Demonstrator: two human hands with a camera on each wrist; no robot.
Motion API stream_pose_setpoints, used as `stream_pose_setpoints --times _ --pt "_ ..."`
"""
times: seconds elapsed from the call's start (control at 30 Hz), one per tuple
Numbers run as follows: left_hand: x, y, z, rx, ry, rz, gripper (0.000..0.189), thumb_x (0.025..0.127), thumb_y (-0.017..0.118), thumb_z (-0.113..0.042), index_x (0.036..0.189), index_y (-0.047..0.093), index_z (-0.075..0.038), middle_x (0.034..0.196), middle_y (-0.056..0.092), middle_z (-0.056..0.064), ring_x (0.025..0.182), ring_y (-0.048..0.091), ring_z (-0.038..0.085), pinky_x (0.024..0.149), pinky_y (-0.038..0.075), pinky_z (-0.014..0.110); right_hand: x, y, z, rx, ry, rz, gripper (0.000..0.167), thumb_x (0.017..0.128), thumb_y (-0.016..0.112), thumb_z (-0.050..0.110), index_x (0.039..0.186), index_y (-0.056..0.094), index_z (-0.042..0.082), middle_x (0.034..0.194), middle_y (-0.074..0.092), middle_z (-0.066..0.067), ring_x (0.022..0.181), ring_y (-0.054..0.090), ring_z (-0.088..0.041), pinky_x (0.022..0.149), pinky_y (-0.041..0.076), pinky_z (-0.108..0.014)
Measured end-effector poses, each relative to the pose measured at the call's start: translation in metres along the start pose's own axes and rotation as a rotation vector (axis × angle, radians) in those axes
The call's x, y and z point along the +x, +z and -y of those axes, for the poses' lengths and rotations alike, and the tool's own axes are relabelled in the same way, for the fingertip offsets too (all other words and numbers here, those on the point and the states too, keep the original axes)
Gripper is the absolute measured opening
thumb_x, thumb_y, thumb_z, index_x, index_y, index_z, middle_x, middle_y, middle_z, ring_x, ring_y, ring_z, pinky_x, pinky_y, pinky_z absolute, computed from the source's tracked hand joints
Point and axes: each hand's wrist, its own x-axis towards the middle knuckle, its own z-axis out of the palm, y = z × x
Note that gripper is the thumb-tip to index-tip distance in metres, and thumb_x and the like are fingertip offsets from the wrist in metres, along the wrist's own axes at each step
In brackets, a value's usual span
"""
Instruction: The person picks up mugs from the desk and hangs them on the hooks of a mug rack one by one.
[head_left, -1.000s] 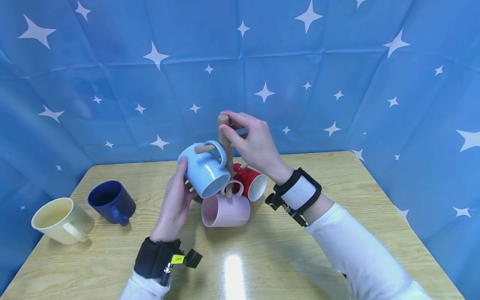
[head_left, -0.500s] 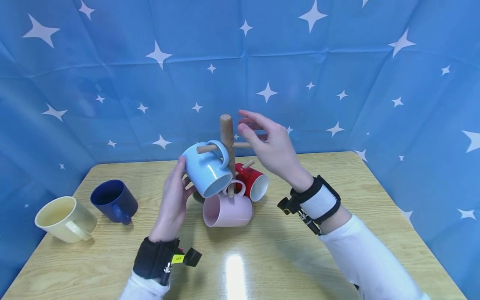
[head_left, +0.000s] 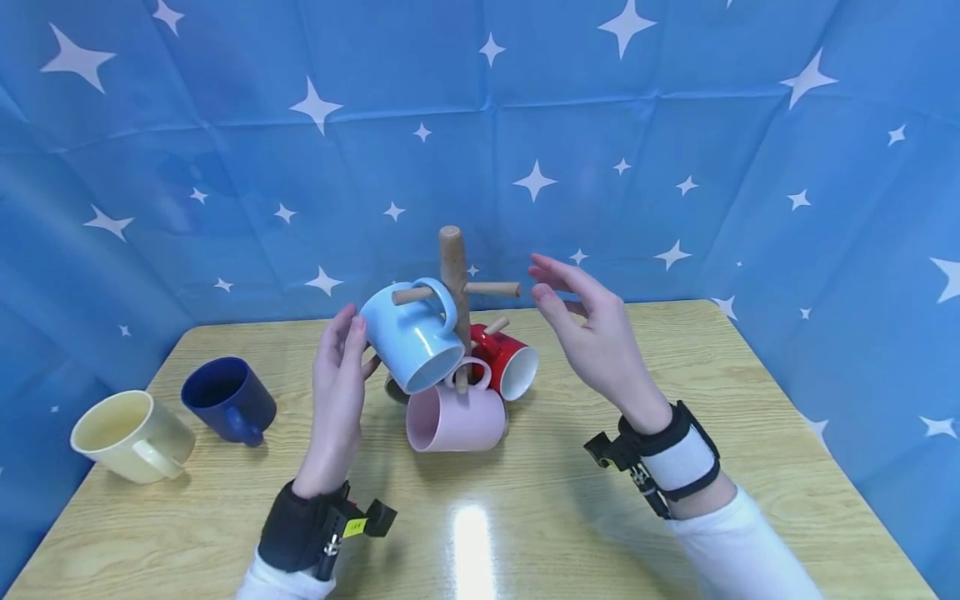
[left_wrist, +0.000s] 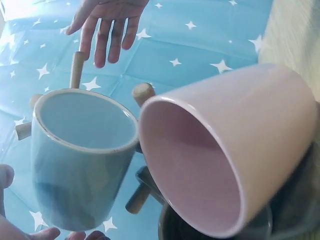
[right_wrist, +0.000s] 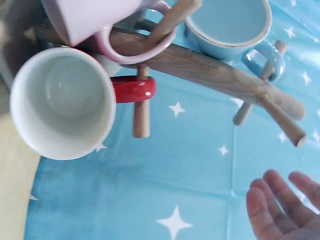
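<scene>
A wooden mug tree (head_left: 453, 254) stands near the middle of the table. From one upper peg hangs a light blue mug (head_left: 408, 337) by its handle, tilted. My left hand (head_left: 339, 367) is at that mug's left side with fingers loosely extended; whether a fingertip touches it, I cannot tell. On lower pegs hang a pink mug (head_left: 456, 421) and a red mug (head_left: 510, 362) with a white inside. My right hand (head_left: 600, 337) is held apart to the right of the tree, fingers relaxed and holding nothing. Its palm shows in the left wrist view.
A cream mug (head_left: 135, 442) and a dark blue mug (head_left: 225, 400) stand upright on the left of the wooden table (head_left: 600, 500). A dark mug (left_wrist: 182, 227) is partly hidden behind the pink one. A starry blue curtain (head_left: 375, 83) stands behind.
My right hand has let go of the tree's post top and moved right and down. The left hand has loosened from the light blue mug and drawn slightly left; the mug stays on its peg.
</scene>
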Motion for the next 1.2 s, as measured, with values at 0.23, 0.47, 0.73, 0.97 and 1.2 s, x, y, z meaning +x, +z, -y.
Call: stream_pose_setpoints --times 0.23,0.47,0.73,0.97,1.2 --pt "-0.011 -0.011 0.003 0.066 0.012 0.011 0.062 0.113 0.042 -0.042 0.166 0.026 -0.014 0.17 0.036 0.013 0.154 0.043 0.033 0.128 0.035 0.057 -0.02 -0.004 -0.018 0.002 0.063 -0.016 0.043 0.11 0.056 0.02 0.152 0.056 0.011 0.144 0.067 -0.013 0.131 0.064 -0.027 0.098 0.049 -0.011" --pt "-0.027 -0.021 0.013 0.273 0.074 -0.002 0.055 0.114 0.043 -0.034 0.162 0.034 -0.008 0.16 0.048 0.016 0.146 0.052 0.036 0.103 0.045 0.008 -0.039 0.003 -0.035 -0.005 0.092 -0.011 0.043 0.109 0.058 0.021 0.151 0.057 0.012 0.143 0.068 -0.013 0.13 0.066 -0.028 0.097 0.05 -0.011" --pt "-0.033 -0.034 0.02 0.405 0.119 -0.025 0.052 0.114 0.045 -0.034 0.16 0.04 -0.01 0.158 0.051 0.015 0.142 0.055 0.035 0.092 0.039 -0.003 -0.05 0.013 -0.049 -0.041 0.105 -0.017 0.045 0.108 0.06 0.019 0.151 0.056 0.009 0.143 0.068 -0.015 0.131 0.064 -0.032 0.104 0.057 -0.055" --pt "-0.024 -0.048 0.025 0.469 0.196 -0.117 0.05 0.113 0.049 -0.031 0.157 0.045 -0.007 0.153 0.057 0.018 0.137 0.059 0.039 0.09 0.037 -0.006 -0.048 0.012 -0.048 -0.051 0.105 -0.003 0.046 0.108 0.06 0.021 0.152 0.055 0.009 0.145 0.066 -0.016 0.132 0.063 -0.033 0.105 0.056 -0.059" --pt "-0.018 -0.064 0.03 0.553 0.201 -0.169 0.049 0.11 0.055 -0.032 0.152 0.051 -0.006 0.151 0.059 0.018 0.135 0.061 0.034 0.109 0.052 0.028 -0.047 0.01 -0.048 -0.064 0.096 -0.02 0.046 0.107 0.06 0.019 0.152 0.055 0.008 0.143 0.067 -0.017 0.13 0.064 -0.034 0.104 0.056 -0.06"
